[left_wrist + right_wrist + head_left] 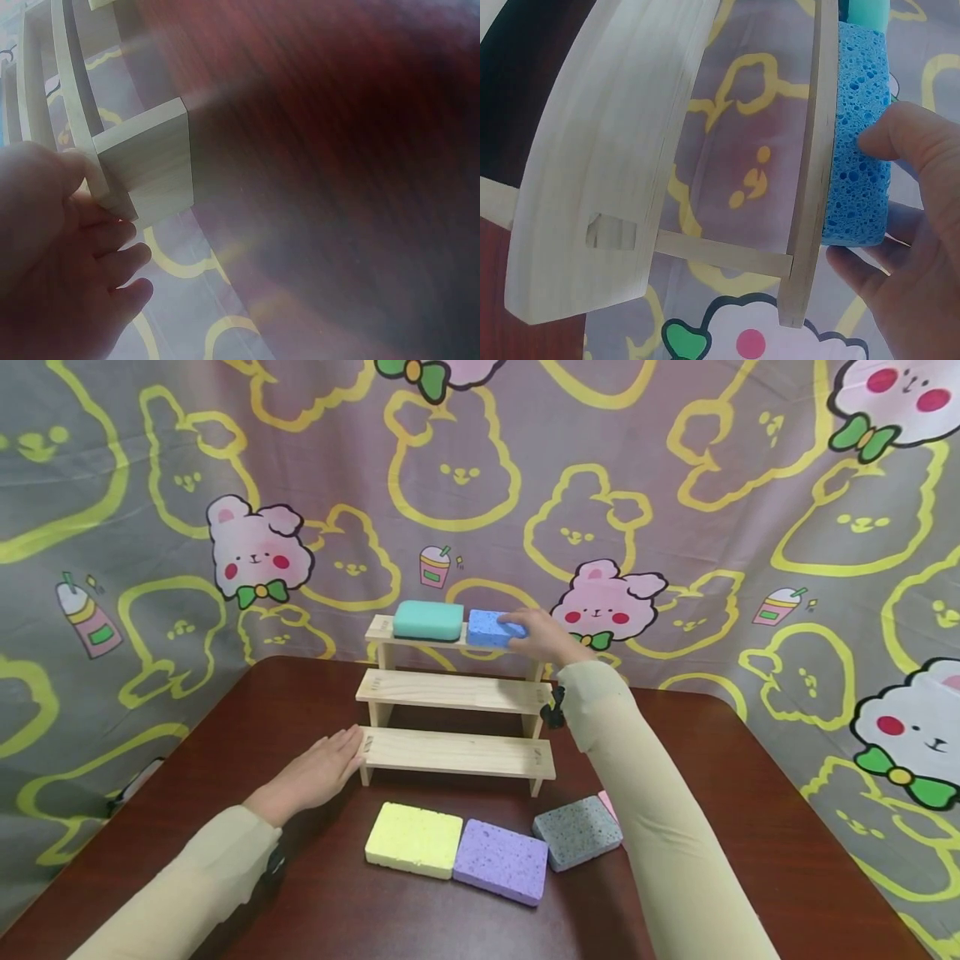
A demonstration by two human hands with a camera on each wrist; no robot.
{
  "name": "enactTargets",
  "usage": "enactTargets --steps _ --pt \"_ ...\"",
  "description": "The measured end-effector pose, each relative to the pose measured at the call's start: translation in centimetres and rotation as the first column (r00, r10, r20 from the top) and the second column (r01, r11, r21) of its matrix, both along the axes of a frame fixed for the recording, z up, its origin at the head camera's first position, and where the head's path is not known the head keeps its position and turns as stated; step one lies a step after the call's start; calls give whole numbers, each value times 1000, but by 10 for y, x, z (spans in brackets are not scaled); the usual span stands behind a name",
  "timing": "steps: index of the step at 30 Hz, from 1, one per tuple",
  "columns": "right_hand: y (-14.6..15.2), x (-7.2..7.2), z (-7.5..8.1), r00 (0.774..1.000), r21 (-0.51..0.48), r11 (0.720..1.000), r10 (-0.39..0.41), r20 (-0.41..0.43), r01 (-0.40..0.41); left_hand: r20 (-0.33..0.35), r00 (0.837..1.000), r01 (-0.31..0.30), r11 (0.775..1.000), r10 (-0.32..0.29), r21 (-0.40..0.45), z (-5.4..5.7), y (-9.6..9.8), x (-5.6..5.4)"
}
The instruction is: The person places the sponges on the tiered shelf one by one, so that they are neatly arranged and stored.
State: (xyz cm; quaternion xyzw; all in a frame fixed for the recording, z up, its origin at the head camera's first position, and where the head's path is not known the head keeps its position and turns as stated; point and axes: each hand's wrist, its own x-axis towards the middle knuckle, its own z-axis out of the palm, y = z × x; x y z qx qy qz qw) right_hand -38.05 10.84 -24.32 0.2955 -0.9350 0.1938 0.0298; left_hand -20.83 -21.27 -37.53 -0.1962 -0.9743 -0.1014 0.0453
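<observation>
A three-step wooden rack [454, 692] stands on the table. On its top step lies a blue sponge [487, 628], gripped at its right end by my right hand [546, 635]. In the right wrist view, the thumb presses the porous face of the blue sponge [859, 135] while other fingers are round its end and far side. To its left on that step sits a teal sponge [429, 620] with a dark base. My left hand [318, 774] holds the left end of the bottom step; the left wrist view has thumb and forefinger about the board's corner [146, 161].
In front of the rack lie a yellow sponge [415, 838], a purple sponge [501, 862] and a grey sponge [577, 832]. A pink piece [608, 805] shows partly behind my right sleeve. A patterned curtain [465, 485] hangs behind the dark red-brown table [315, 893].
</observation>
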Motion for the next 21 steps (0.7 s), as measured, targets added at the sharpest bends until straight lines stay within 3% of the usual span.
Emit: enactTargets --steps 13,21 --pt "-1 3 -2 1000 22 1000 -16 -4 16 1 1000 -1 1000 1 1 1 -1 1" --pt "10 9 2 999 -92 995 28 -20 -30 6 1000 -2 1000 2 -3 0 0 0"
